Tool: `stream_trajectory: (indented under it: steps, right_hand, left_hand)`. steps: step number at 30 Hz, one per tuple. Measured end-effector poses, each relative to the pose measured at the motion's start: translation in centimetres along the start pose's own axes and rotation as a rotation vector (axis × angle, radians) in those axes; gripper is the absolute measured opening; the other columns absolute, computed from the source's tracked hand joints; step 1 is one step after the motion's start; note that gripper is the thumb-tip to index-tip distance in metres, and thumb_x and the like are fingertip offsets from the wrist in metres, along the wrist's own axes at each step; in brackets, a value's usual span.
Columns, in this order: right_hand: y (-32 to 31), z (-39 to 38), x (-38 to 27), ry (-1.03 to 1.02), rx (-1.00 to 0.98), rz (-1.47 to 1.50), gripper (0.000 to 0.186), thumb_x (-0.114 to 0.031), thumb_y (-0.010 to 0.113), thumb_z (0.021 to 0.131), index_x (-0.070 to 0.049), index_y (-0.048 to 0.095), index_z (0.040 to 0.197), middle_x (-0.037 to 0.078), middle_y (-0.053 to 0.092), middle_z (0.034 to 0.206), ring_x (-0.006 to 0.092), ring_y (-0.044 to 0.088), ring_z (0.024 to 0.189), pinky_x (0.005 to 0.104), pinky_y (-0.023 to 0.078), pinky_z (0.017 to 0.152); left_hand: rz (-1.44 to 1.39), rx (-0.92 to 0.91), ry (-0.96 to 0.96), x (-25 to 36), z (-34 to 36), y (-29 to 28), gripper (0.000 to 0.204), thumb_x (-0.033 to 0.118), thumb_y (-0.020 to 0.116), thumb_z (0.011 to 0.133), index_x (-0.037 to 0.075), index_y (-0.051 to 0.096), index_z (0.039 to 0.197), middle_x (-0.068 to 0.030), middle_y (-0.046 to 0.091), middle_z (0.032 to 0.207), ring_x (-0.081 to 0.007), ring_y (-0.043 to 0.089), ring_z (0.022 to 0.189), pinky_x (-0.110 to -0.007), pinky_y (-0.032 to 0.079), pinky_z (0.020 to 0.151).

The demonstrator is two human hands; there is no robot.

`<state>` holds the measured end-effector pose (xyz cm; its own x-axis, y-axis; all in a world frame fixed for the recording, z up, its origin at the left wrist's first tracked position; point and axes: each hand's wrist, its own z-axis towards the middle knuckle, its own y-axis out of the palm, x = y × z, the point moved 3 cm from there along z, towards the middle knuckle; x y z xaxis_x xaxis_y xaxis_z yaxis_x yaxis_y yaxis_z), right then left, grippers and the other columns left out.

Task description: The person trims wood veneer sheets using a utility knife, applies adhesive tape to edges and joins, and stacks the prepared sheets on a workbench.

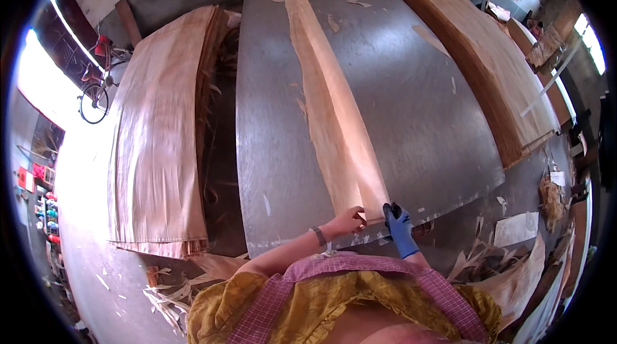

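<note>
A long, narrow strip of pale wood veneer [340, 125] lies lengthwise on the grey metal table [437, 138], with a raised fold along its length and ragged left edge. At its near end, my bare left hand [347, 220], with a bracelet at the wrist, has loosely curled fingers slightly apart at the left corner. My right hand [400, 228], in a blue glove with dark fingertips, pinches the strip's right corner. Small veneer scraps [333, 22] are scattered on the metal surface.
Tall veneer stacks stand left [154, 132] and right [475, 61] of the table. Torn scraps [514, 280] lie around the near floor. A bicycle [94, 101] stands by the bright opening at left. Boards [559, 99] and a pale sheet [514, 228] are at the right.
</note>
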<state>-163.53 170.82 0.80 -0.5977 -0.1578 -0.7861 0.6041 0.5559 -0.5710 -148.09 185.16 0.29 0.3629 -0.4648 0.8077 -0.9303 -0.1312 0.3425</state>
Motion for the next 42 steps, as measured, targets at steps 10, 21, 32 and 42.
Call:
stream_trajectory:
  steps: [10,21,32,42]
  right_hand:
    - [-11.5,5.8,9.7,0.224,0.09,0.228,0.036,-0.042,0.068,0.088,-0.007,0.064,0.082,-0.004,0.05,0.061,0.007,0.047,0.048,0.0259,0.038,0.044]
    - [-32.2,22.7,25.6,0.081,0.115,0.133,0.038,-0.047,0.063,0.089,-0.009,0.064,0.086,0.002,0.052,0.053,0.0127,0.048,0.04,0.0295,0.036,0.039]
    - [-43.6,31.6,30.1,0.224,-0.063,0.285,0.051,-0.051,0.065,0.085,-0.008,0.067,0.113,0.009,0.065,0.084,0.0139,0.058,0.064,0.0292,0.046,0.053]
    - [-44.9,31.8,31.8,0.39,-0.162,0.469,0.051,-0.056,0.061,0.086,-0.008,0.065,0.101,0.003,0.061,0.076,0.0145,0.053,0.056,0.0298,0.044,0.049]
  left_hand:
    - [0.471,0.556,0.243,3.0,6.0,-0.2,0.035,0.012,0.056,0.086,0.004,0.057,0.12,-0.0141,0.066,0.098,-0.0261,0.066,0.081,-0.035,0.053,0.073]
    - [0.618,0.49,0.351,9.2,27.6,17.4,0.037,0.015,0.059,0.084,0.005,0.057,0.119,-0.0163,0.063,0.106,-0.0291,0.064,0.092,-0.038,0.051,0.081]
    - [0.752,0.446,0.27,13.4,33.1,23.6,0.048,0.019,0.06,0.085,0.008,0.05,0.13,-0.0173,0.057,0.12,-0.0286,0.064,0.093,-0.038,0.052,0.083]
    - [1.52,0.327,0.175,15.5,39.5,28.9,0.066,0.034,0.063,0.084,0.022,0.038,0.144,-0.0139,0.035,0.147,-0.0365,0.036,0.134,-0.051,0.034,0.106]
